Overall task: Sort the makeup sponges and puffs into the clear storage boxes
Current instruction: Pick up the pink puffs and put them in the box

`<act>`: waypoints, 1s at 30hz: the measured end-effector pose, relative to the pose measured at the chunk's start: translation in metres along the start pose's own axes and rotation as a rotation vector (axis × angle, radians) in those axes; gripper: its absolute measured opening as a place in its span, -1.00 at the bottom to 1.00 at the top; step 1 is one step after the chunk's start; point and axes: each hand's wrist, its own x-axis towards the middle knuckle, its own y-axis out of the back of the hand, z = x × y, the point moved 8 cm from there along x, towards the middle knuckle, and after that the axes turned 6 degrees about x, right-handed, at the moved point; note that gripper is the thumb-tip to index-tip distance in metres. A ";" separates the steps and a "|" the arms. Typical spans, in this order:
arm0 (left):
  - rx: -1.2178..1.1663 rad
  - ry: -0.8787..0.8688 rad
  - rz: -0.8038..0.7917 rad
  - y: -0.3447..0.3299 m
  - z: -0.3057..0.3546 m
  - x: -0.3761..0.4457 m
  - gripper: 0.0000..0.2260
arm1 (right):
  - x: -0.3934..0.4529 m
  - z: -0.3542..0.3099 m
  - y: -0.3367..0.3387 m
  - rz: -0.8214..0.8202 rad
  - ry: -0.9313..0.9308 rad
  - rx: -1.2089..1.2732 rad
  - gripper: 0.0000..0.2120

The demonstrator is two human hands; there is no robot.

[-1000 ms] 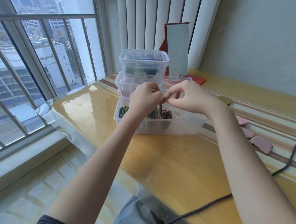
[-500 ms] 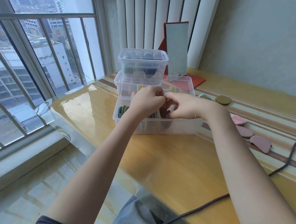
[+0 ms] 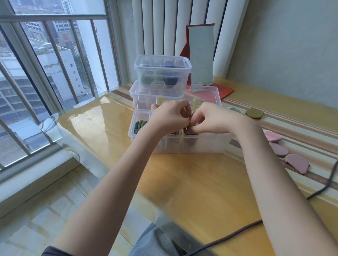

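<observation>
An open clear divided box (image 3: 206,146) stands mid-table, its lid (image 3: 209,95) tipped back. Green round puffs (image 3: 139,126) stand on edge in its left compartment. My left hand (image 3: 168,117) and my right hand (image 3: 210,120) meet over the middle compartments, fingers curled and fingertips touching. Together they pinch a dark mauve puff (image 3: 189,131) that dips into the box and is mostly hidden by the fingers. To the right, three pink puffs (image 3: 278,149) lie loose on the striped cloth. An olive round puff (image 3: 254,113) lies further back.
Two more clear boxes (image 3: 162,70) are stacked behind the open one, the top one holding dark puffs. A mirror on a red stand (image 3: 200,54) leans at the back. A dark cable (image 3: 331,177) crosses the right side. The table edge and barred window are on the left.
Both hands have come down from above the box rim into the middle compartments, still pinched together. The loose puffs on the table have not moved.
</observation>
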 end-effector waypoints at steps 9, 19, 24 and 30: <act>-0.089 0.008 0.076 0.005 -0.003 0.001 -0.89 | -0.004 -0.004 0.010 0.072 0.058 0.103 -0.84; -0.146 0.040 0.129 0.006 -0.008 0.004 -0.86 | -0.007 -0.007 0.014 0.113 0.079 0.090 -0.76; -0.108 0.040 0.063 0.005 -0.004 0.001 -0.83 | -0.002 0.000 0.005 0.034 0.011 -0.020 -0.75; 0.067 -0.006 -0.021 -0.002 0.003 0.000 -0.76 | 0.006 -0.002 0.000 0.069 0.054 -0.070 -0.71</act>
